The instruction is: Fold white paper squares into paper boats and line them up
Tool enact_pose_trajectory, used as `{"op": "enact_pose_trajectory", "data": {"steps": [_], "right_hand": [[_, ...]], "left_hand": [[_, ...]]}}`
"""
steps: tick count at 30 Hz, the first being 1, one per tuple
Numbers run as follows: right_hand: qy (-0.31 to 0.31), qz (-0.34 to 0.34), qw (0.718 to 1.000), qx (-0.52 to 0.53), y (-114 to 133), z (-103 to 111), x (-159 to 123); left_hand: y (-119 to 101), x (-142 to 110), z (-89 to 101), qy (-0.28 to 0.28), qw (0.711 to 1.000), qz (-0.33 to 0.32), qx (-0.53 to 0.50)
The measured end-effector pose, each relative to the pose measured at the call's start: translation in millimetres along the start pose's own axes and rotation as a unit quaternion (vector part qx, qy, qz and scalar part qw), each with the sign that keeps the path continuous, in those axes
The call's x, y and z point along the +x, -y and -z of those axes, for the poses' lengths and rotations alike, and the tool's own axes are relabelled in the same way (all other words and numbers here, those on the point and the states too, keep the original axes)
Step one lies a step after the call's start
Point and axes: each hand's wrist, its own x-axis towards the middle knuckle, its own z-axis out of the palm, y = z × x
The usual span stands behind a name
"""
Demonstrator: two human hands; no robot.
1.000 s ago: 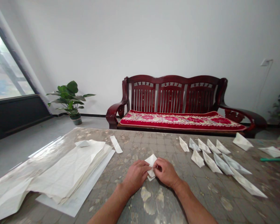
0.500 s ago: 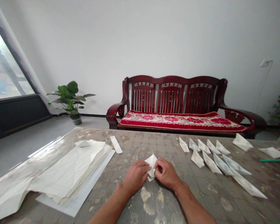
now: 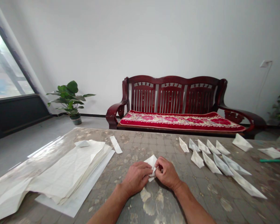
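Note:
A small folded piece of white paper [image 3: 151, 160] lies on the table in front of me, its pointed corner facing away. My left hand [image 3: 137, 175] covers its left side, with the fingers pressed together on it. From the right, my right hand [image 3: 166, 172] pinches the paper's near part between curled fingers and thumb. The fingertips of both hands almost meet and hide part of the folds. Several folded paper boats [image 3: 210, 161] stand in rows to the right of my right hand.
A stack of paper sheets [image 3: 72, 171] lies at the left, with a paper strip [image 3: 116, 144] beside it. A green pen [image 3: 271, 161] rests at the right near another folded paper [image 3: 272, 152]. Behind the patterned table [image 3: 140, 140] stands a wooden bench [image 3: 170, 96].
My left fingers have shifted slightly to the right over the folded paper, covering more of it. My right hand keeps its pinch almost in place.

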Motion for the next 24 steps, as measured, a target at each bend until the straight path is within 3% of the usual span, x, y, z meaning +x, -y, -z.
{"op": "enact_pose_trajectory", "data": {"steps": [10,16,24], "right_hand": [[0.054,-0.045,0.998,-0.003,-1.3,-4.2,2.0],[0.052,-0.065,0.997,-0.001,-1.8,-5.9,4.4],[0.022,-0.054,0.998,-0.004,-7.7,-8.6,5.1]], "left_hand": [[-0.1,0.9,-2.7,-0.021,0.996,0.080,-0.018],[-1.9,0.9,-1.5,-0.005,0.999,0.025,-0.027],[7.6,1.6,-4.2,0.005,1.000,0.028,0.011]]}}
